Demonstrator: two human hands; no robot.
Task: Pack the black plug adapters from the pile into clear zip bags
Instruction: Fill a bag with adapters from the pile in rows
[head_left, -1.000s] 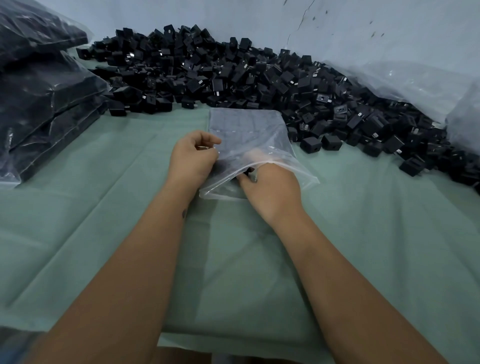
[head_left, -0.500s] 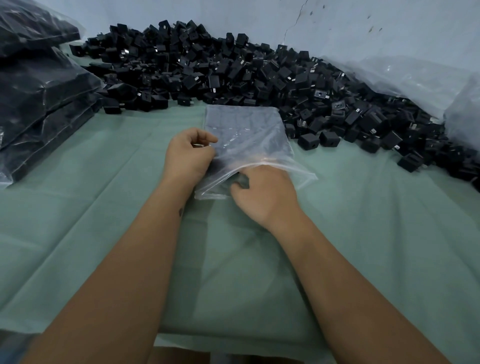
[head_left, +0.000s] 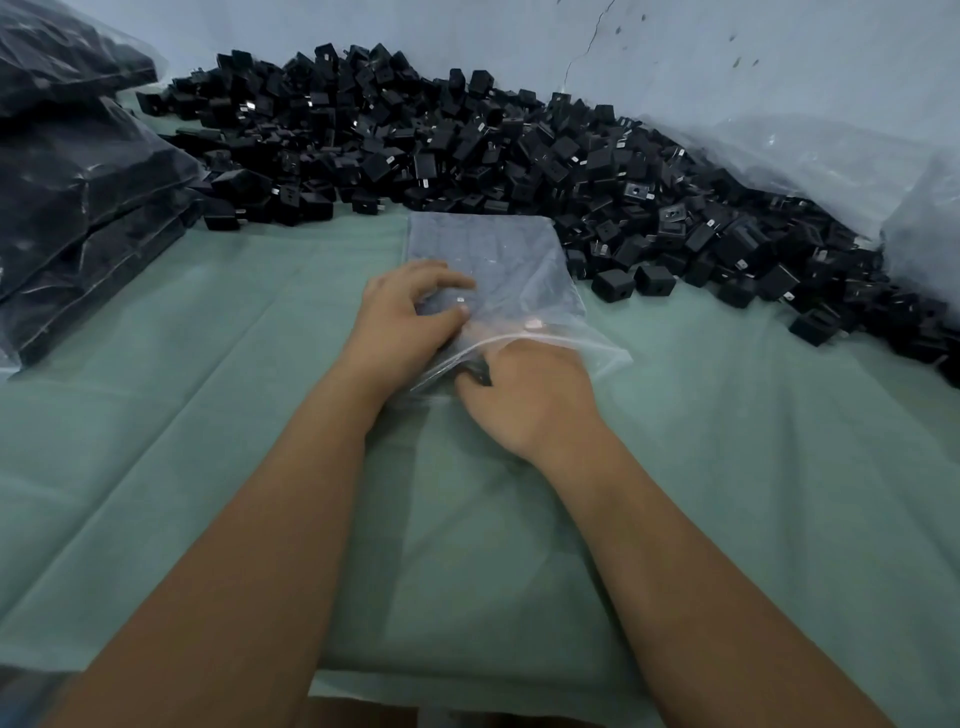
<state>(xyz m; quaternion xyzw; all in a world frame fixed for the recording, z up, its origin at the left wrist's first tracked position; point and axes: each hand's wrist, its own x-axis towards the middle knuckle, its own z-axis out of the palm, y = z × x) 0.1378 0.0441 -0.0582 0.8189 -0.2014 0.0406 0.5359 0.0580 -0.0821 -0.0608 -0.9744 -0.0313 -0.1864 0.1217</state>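
The fingers (head_left: 470, 312) of the left hand (head_left: 402, 317) are curled and pinch the upper film of the clear zip bag (head_left: 498, 260) near its open mouth. The right hand (head_left: 530, 395) is at the mouth, its fingers pushed inside under the plastic and curled around a black plug adapter (head_left: 480, 375); only a dark corner of that adapter shows beside the thumb.

The bag is transparent with a slight haze, lies flat on the green-covered table (head_left: 753, 467), and its mouth edge is lifted and creased toward the person. Dark block shapes show faintly through its far half.

The pile of adapters (head_left: 519, 145) lies beyond and to the right of the bag, against the wall: small matte black cubes, some with metal prongs visible. Filled bags of black parts (head_left: 78, 182) are stacked at the left. Loose clear plastic (head_left: 831, 166) sits at the right.
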